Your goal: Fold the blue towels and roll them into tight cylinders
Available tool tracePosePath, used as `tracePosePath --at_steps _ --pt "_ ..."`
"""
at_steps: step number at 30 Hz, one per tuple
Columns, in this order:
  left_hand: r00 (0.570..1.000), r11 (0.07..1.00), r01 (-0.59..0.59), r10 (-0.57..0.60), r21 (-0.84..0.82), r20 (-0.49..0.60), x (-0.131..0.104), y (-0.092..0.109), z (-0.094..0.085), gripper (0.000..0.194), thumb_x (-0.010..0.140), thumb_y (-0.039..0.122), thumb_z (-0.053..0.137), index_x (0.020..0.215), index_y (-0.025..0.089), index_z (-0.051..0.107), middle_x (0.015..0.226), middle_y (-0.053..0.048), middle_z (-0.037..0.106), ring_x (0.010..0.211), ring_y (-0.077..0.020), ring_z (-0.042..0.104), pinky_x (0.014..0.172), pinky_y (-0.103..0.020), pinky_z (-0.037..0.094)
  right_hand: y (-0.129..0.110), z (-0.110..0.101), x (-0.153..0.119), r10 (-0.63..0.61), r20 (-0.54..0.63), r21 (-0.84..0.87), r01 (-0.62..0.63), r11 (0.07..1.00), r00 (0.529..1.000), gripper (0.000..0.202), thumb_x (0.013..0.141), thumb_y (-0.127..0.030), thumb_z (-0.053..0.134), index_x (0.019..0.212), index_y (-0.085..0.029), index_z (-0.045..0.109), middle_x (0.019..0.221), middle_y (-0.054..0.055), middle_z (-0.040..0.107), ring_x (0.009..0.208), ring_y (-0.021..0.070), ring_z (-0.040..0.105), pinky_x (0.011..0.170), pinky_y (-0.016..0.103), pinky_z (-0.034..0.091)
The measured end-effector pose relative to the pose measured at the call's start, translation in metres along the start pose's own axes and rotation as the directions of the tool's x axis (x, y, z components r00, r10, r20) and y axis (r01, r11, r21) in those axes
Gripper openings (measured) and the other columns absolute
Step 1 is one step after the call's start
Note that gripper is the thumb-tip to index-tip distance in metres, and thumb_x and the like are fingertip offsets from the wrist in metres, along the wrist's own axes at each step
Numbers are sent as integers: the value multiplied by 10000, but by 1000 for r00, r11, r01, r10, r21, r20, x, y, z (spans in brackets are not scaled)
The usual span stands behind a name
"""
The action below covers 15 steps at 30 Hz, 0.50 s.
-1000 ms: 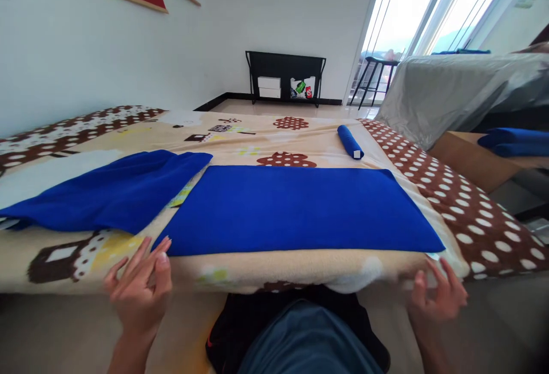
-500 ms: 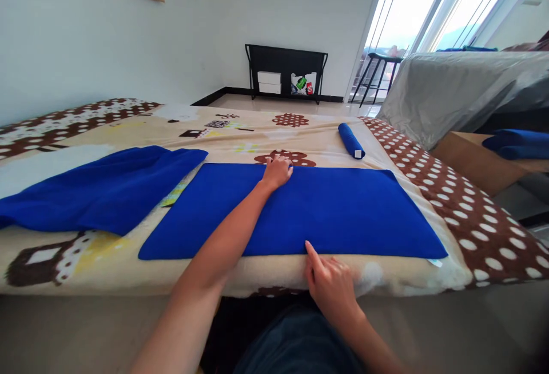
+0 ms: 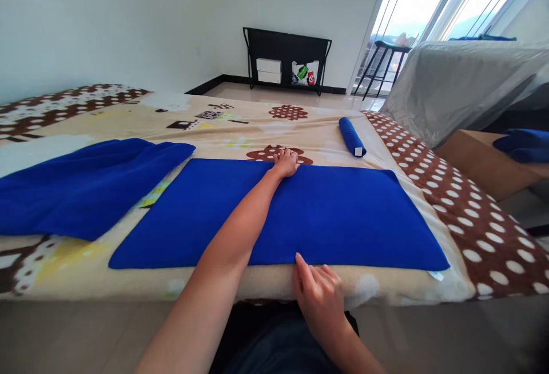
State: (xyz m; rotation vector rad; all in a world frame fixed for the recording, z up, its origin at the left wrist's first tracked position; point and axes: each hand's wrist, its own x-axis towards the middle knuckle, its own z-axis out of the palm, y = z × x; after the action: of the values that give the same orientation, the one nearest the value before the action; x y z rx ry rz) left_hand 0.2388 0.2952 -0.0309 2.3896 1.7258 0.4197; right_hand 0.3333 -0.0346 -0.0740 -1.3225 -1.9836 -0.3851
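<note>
A folded blue cloth lies flat as a long rectangle across the bed in front of me. My left hand reaches over it to the middle of its far edge, its bent fingers closed there. My right hand pinches the near edge around the middle, index finger on top; its thumb is partly hidden. A white tag sticks out at the near right corner. Left of it lies a second blue cloth, loose and rumpled. A rolled blue cloth with a white label rests beyond the far right part.
A patterned beige and brown blanket covers the bed. On the right stand an open cardboard box with blue cloth at it and furniture under plastic sheeting. A black rack is by the back wall, a stool by the window.
My left hand has shifted slightly right along the far edge. My right hand has moved a little left along the near edge. The camera view has shifted slightly; the cloths keep their layout.
</note>
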Motion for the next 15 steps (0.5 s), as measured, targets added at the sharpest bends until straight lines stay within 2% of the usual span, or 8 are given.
tracePosePath --at_steps 5,8,11,13,15 --pt "1000 1000 -15 15 0 -19 -5 2 -3 248 972 361 500 1133 208 611 1369 -175 490 1333 -361 358 1071 -578 281 -3 -1 -2 -19 -57 47 21 999 998 265 924 -38 480 1093 -107 671 562 -15 614 471 132 570 546 330 369" --pt "997 1000 -15 13 -21 -73 -13 8 -14 232 977 322 488 1133 197 606 1346 -170 515 1314 -348 381 1063 -560 293 -4 -7 -1 -21 -83 64 26 998 996 248 940 -59 468 1061 -126 674 564 -22 618 470 120 573 549 318 374" --pt "991 998 -28 21 -53 -134 -24 13 -41 218 972 294 493 1123 183 603 1296 -156 567 1291 -337 414 1060 -554 293 -5 -19 3 -60 -135 88 73 993 989 212 954 -91 486 1048 -132 671 555 -30 609 463 101 561 559 297 379" --pt "984 996 -35 20 -80 -178 -31 13 -69 188 965 265 494 1097 191 605 1250 -148 608 1284 -337 431 1055 -556 286 -7 -31 10 -122 -160 99 139 985 979 215 952 -91 498 1087 -133 660 554 -36 606 466 94 554 568 285 388" --pt "975 993 -33 7 -115 -221 -39 9 -105 161 958 241 497 1069 198 606 1175 -136 650 1256 -334 469 1050 -554 282 -7 -49 21 -186 -175 121 208 971 967 240 941 -84 512 1129 -144 650 586 -33 635 482 90 564 571 275 411"
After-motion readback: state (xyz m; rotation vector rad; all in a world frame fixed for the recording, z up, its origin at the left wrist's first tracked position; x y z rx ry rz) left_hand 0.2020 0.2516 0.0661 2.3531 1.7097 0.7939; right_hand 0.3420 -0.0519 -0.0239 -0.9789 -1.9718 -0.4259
